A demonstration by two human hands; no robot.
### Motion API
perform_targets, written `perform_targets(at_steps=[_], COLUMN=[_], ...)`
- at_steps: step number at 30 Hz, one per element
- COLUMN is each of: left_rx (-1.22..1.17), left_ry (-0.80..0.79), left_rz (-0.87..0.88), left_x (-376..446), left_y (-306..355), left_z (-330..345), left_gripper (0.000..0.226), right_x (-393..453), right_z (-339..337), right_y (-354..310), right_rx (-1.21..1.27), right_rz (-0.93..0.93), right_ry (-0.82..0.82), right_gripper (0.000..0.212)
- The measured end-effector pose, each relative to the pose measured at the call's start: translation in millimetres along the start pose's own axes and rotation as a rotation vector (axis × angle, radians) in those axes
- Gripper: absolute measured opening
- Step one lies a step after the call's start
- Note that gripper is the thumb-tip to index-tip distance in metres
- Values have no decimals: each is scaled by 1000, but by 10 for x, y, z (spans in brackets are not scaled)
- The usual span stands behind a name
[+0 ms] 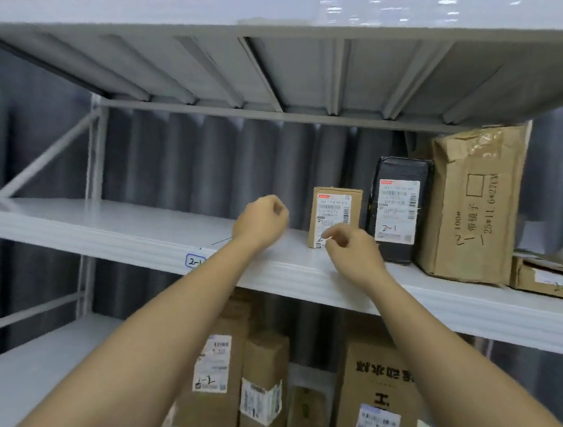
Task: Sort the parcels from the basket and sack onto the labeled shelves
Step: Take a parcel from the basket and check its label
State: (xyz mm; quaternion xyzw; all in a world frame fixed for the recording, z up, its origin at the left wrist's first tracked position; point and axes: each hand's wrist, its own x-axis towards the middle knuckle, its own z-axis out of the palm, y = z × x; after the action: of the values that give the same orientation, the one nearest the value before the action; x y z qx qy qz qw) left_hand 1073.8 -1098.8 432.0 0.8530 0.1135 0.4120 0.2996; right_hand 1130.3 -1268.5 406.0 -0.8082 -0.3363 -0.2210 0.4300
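Note:
A small brown parcel (336, 208) with a white label marked 2-1 stands upright on the middle shelf (120, 229). My right hand (352, 251) hovers in front of its lower corner with loosely curled fingers and holds nothing; I cannot tell whether a fingertip touches the box. My left hand (263, 222) is curled into a fist just left of the parcel, empty. A blue-edged tag reading 2-1 (195, 260) sits on the shelf's front edge. Neither the basket nor the sack is in view.
Right of the small parcel stand a black wrapped parcel (400, 208), a tall brown carton (468, 202) and a flat box (555, 283). The upper shelf (254, 16) overhangs. Below, cartons (214, 385) (376, 393) fill the lower shelf. Grey curtains hang behind.

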Motion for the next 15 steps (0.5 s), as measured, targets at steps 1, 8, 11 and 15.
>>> perform_targets(at_steps=[1, 8, 11, 15], left_rx=[11, 59, 69, 128], left_ry=[29, 166, 188, 212], left_rz=[6, -131, -209, -289], left_x=[-107, -816, -1100, -1467], left_y=[-67, -727, -1112, -1676], left_z=[-131, -1008, -1379, -1988], left_gripper=[17, 20, 19, 19], right_x=[-54, -577, -796, -1049], right_z=[124, 1118, 1544, 2074], right_y=[-103, -906, -1266, -1835], right_rx=[9, 71, 99, 140], right_rz=[-50, -285, -332, -384], right_ry=[-26, -201, -312, -408], right_gripper=[21, 23, 23, 21])
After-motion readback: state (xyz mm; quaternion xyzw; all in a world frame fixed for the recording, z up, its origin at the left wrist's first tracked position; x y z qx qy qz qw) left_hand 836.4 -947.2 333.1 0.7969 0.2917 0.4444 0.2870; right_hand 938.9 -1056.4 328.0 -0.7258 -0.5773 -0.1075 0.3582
